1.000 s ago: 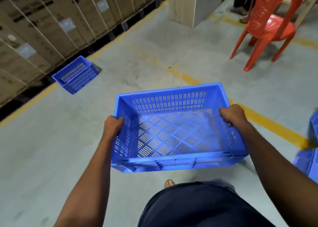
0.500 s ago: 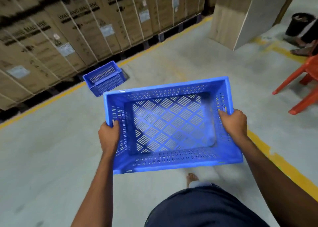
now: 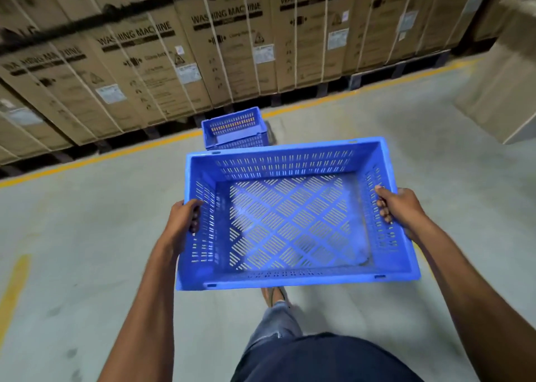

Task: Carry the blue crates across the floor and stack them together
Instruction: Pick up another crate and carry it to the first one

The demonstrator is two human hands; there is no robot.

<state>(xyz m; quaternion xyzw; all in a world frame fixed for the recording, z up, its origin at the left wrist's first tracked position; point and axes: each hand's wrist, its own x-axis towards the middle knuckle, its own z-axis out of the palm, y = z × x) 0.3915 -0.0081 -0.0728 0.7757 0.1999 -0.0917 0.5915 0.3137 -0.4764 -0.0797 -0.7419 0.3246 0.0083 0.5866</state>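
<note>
Grey concrete floor (image 3: 87,231) underfoot; left hand (image 3: 182,222) and right hand (image 3: 400,210) clutch the slatted blue plastic crate (image 3: 290,225) by its side walls. Twelve o'clock: second blue plastic crate (image 3: 232,126) on the floor, strapped brown cardboard cartons (image 3: 232,48) behind.

The near crate (image 3: 284,222) is bright blue, its walls cut with rows of short slits and its bottom with slits set in a diamond lattice. The far crate (image 3: 233,123) is the same blue, slitted too. The boxes (image 3: 232,71) are brown card with dark lettering and white labels (image 3: 264,53). The floor (image 3: 87,222) is grey with a yellow line (image 3: 116,154)
</note>
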